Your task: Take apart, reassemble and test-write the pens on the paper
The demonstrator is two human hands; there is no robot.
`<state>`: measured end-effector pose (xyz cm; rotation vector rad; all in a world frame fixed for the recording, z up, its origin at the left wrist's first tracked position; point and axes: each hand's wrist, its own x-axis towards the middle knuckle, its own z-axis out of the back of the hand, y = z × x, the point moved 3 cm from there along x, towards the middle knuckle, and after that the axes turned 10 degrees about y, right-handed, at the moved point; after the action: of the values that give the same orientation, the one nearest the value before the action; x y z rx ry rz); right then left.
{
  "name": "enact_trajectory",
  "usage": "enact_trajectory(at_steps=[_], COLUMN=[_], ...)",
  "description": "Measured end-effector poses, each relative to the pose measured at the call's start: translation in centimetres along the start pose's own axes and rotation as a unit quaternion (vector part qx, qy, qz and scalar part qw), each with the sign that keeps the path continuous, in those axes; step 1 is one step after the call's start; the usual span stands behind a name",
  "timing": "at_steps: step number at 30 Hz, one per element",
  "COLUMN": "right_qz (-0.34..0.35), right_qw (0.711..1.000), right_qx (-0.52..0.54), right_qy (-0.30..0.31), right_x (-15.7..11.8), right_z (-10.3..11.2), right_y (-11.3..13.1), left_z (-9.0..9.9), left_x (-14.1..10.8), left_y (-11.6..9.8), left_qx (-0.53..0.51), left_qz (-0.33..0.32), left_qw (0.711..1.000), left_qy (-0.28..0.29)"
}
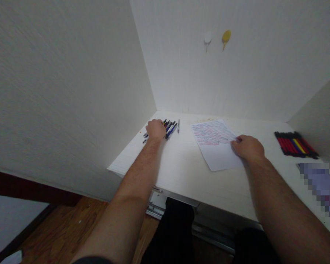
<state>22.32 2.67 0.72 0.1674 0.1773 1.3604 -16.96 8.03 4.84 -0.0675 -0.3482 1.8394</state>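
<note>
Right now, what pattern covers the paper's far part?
Bluish and reddish scribbled lines on the paper; the head view shows it best.

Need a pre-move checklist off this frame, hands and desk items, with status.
1. Left hand at the loose cluster of slim black, blue and white pens: ok.
2. Left-hand grip on a pen: cannot tell, fingertips hidden.
3. Right hand at the right edge of the white paper sheet with red and blue scribbles: ok.
4. Right-hand grip: cannot tell, a small dark item shows at the fingertips.
5. Sheet apart from the pen cluster: ok.
6. Row of black-capped red, yellow and blue markers apart from both hands: ok.
</note>
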Motion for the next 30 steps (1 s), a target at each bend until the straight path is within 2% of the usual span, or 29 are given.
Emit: enact_trajectory(at_steps=[4, 8, 14, 20, 25, 28, 30], right_qz=[0.003, 0.0, 0.002, 0.007, 0.009, 0.007, 0.005], right_qw=[1.0, 1.0, 1.0, 1.0, 1.0, 1.0, 1.0], right_qx=[-0.001, 0.004, 0.002, 0.007, 0.009, 0.015, 0.026], right_qy=[-0.003, 0.001, -0.002, -0.002, -0.001, 0.001, 0.002], right_x=[-0.1, 0.0, 0.0, 0.0, 0.2, 0.1, -0.1], right_z=[0.0, 0.0, 0.0, 0.0, -0.2, -0.2, 0.0], right_y=[0.1, 0.0, 0.0, 0.1, 0.0, 0.1, 0.2], left_z=[-0.5, -0.9, -1.0, -1.3, -1.6, -1.3, -0.6], left_x=[1.2, 1.3, 1.1, 1.5, 1.6, 1.2, 0.8], left_y=[2.4, 3.4, 2.5, 1.7, 1.5, 1.6, 1.2], left_qx=[0.025, 0.029, 0.061, 0.106, 0.126, 0.118, 0.094], left_qz=[0.009, 0.006, -0.018, -0.002, 0.01, 0.014, 0.011], left_qw=[0.998, 0.998, 0.997, 0.991, 0.988, 0.99, 0.995], left_qy=[0.057, 0.057, 0.035, 0.078, 0.092, 0.076, 0.044])
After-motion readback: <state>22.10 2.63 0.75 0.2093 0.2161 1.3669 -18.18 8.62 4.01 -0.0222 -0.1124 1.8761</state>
